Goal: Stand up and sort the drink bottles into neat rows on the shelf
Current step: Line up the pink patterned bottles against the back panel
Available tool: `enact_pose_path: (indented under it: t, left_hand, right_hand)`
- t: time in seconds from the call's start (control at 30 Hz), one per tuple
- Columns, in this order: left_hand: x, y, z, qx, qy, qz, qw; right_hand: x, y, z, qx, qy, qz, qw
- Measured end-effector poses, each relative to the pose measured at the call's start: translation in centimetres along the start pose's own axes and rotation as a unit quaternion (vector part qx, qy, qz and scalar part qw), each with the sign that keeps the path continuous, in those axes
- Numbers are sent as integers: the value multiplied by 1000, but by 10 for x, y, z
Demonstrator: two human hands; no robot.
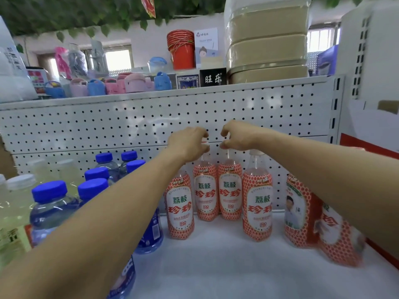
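Both forearms cross the foreground, reaching to the pegboard (151,117) at the back of the shelf (226,255).

Far left of the pegboard: pale yellowish bottles (15,203) with white caps, upright. Next, blue-cap bottles (51,208), clear with blue labels, upright in a loose cluster, some hidden by the left arm.

Middle, against the pegboard base: four red bottles (257,203) with white oval labels, all upright; two sit back touching the pegboard, two stand forward either side. Right of them, two more red bottles (298,212), blurred, partly behind the right arm; the nearer one looks tilted.

Shelf is white. Above the pegboard a top ledge carries small pink and blue items, a red bucket stack (181,48), and a wrapped stack of tan boxes (267,39). Green fake leaves hang overhead; windows behind.

Left hand (187,145): fingers curled round the cap of the back-left red bottle, holding it. Right hand (237,135): thumb and fingertips pinch the cap of the back-right red bottle, narrow gap.
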State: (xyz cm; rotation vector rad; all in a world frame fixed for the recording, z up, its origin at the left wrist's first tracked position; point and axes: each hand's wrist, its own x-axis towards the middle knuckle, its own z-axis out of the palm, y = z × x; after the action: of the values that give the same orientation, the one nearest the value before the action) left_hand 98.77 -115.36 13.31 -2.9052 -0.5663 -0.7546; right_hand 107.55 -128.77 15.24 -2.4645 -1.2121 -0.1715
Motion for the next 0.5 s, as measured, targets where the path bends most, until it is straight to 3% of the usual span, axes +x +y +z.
enact_pose_path:
  t: [0.07,0.17,0.33,0.5]
  left_hand:
    - [-23,6,2,-30,103,-5,994]
    - [-79,13,18,-188,218,-52,956]
    - [-143,16,60,-434,117,-195,872]
    - [-151,3,98,-479,79,-235,842]
  right_hand:
    - [-16,3,-3,46,43,-9,998]
    - [-50,17,9,113,125,-7,986]
    - [-98,43,70,305,156,57,938]
    - [-121,54,130,363,136,141,911]
